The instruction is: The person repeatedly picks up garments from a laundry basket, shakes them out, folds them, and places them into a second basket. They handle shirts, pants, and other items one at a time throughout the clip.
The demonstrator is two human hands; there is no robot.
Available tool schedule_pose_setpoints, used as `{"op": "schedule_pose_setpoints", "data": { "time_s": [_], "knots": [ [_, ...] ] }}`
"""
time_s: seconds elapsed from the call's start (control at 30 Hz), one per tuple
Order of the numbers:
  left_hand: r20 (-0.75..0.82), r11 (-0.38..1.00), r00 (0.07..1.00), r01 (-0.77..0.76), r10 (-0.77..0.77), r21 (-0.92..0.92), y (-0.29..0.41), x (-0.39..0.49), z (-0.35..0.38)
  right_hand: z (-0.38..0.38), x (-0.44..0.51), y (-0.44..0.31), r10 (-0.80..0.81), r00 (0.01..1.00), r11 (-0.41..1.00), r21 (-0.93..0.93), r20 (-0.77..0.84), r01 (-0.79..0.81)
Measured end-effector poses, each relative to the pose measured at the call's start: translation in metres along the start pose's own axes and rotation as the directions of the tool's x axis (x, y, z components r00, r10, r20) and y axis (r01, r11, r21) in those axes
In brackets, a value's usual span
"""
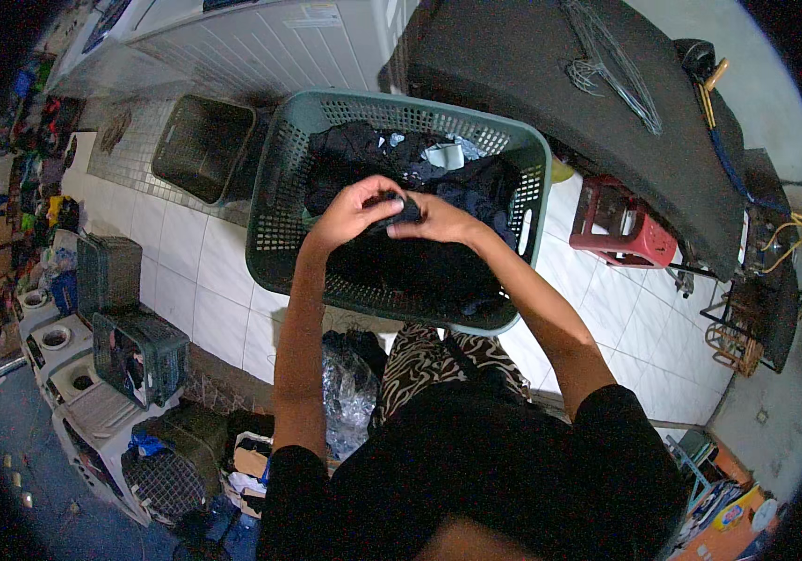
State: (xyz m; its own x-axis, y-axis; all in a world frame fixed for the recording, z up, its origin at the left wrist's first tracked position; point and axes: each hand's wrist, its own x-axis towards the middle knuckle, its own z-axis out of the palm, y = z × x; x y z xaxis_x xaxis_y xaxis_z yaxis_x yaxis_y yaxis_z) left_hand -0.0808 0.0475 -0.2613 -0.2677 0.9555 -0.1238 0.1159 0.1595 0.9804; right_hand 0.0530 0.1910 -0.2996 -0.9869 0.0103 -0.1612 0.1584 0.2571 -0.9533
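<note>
A large green plastic laundry basket (540,182) with perforated walls stands before me, filled with dark clothes (408,273). Above the clothes, my left hand (355,210) and my right hand (436,219) meet, their fingers gripping a small piece of dark cloth (408,209) between them. Its exact kind is hard to tell, as the fingers partly cover it. Behind my hands, a small white item (446,156) lies on the dark clothes.
A dark-covered table (513,77) at upper right bears wire hangers (615,77). Beneath its edge is a red plastic stool (625,228). A smaller empty-looking basket (197,147) stands left of the large one; twin-tub washing machines (85,393) line the lower left.
</note>
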Motion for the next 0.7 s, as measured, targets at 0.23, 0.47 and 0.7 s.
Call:
{"op": "schedule_pose_setpoints", "data": {
  "time_s": [0.23, 0.47, 0.7],
  "knots": [
    [-0.528, 0.966, 0.847, 0.184, -0.061, 0.183, -0.106, 0.016, 0.026, -0.145, 0.034, -0.006, -0.095, 0.882, 0.945, -0.320, -0.462, -0.066],
    [-0.533, 0.755, 0.845, 0.330, 0.032, 0.567, -0.203, 0.009, 0.098, -0.229, 0.051, 0.016, -0.315, 0.604, 0.884, -0.459, -0.732, -0.095],
    [-0.543, 0.722, 0.836, 0.421, -0.075, 0.549, -0.168, -0.001, 0.085, -0.024, -0.055, 0.116, 0.609, 0.777, 0.677, -0.405, -0.159, -0.614]
  ]
}}
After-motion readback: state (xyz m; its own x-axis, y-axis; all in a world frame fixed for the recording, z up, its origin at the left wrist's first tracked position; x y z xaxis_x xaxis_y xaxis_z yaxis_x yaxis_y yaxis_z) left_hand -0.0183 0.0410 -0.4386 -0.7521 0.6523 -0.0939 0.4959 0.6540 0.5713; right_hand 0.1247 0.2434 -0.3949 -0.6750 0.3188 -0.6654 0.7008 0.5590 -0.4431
